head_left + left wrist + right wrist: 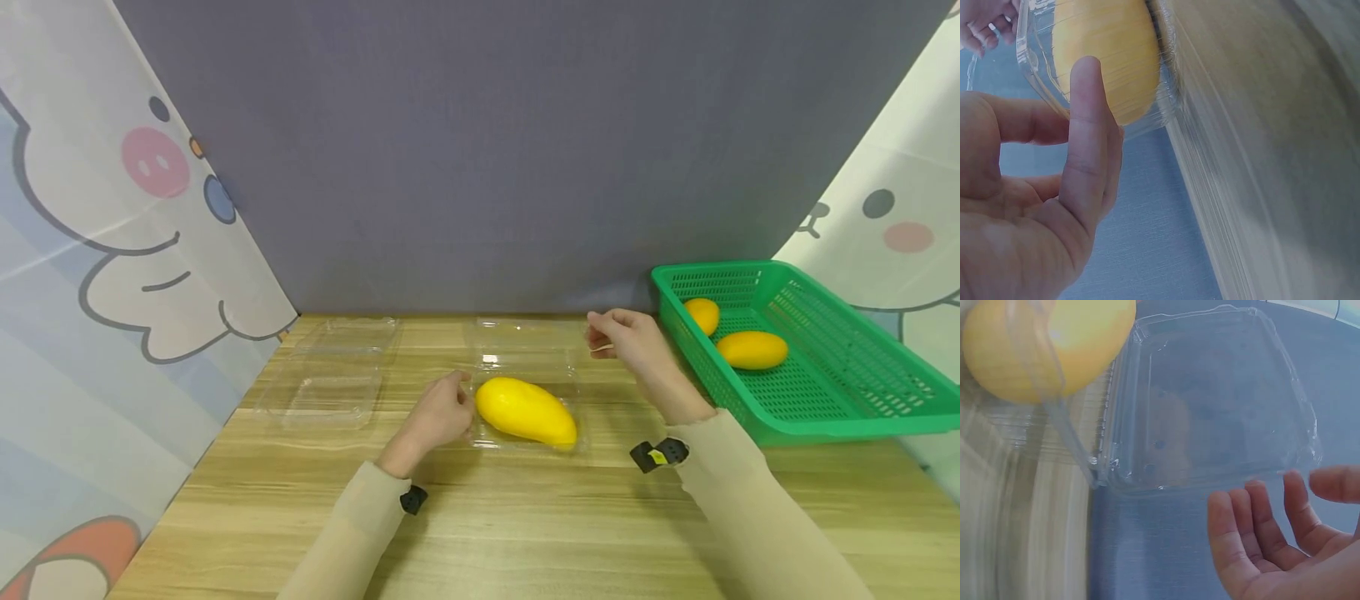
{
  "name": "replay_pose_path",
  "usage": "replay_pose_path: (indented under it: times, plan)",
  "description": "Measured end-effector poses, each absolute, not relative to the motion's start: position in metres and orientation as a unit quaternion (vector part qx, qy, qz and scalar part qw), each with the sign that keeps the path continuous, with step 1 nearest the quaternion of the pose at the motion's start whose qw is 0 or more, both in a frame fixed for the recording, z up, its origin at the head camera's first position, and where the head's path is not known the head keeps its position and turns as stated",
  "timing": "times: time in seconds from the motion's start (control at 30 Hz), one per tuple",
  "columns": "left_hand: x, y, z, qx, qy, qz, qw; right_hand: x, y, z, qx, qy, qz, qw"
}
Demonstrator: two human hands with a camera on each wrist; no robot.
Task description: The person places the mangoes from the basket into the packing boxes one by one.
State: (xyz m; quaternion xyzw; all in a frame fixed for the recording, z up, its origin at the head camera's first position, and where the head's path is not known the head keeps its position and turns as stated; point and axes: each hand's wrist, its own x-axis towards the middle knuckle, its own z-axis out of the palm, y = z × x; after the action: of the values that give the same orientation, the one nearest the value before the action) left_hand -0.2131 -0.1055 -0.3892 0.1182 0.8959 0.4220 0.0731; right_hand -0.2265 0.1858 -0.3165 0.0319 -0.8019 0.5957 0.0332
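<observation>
A yellow mango [527,412] lies in the base of a clear plastic clamshell box [525,447]. The box's lid [1222,406] is raised at the back, hinged to the base. At the box's left end is my left hand [444,408]; in the left wrist view its fairly straight fingers [1088,119] rest against the clear wall beside the mango. By the lid's right edge is my right hand [633,337]. Its loosely bent fingers [1225,528] are close to the rim, with nothing seen held; whether the tips touch it I cannot tell.
Another clear clamshell box [322,400] stands opened on the left of the wooden table [510,525]. A green basket [825,429] on the right holds two orange-yellow mangoes [752,350]. A grey panel [480,167] rises behind the table.
</observation>
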Motion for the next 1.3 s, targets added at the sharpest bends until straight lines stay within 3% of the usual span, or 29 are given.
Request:
replay_pose_path:
  times: [0.53,0.8,1.13,1.3]
  plan:
    - [-0.213,-0.106,-0.387,0.112,0.892,0.430,0.079,-0.224,0.194,-0.335,0.019,-0.812,0.576,-0.096]
    - [-0.216,-0.110,-0.390,0.110,0.867,0.478,0.086,-0.219,0.196,-0.346,0.022,-0.815,0.565,-0.128]
    - [-0.219,-0.118,-0.389,0.064,0.764,0.621,0.160,-0.214,0.199,-0.360,0.033,-0.811,0.565,-0.148]
    - [-0.221,-0.121,-0.388,0.061,0.755,0.632,0.166,-0.213,0.200,-0.365,0.040,-0.812,0.563,-0.152]
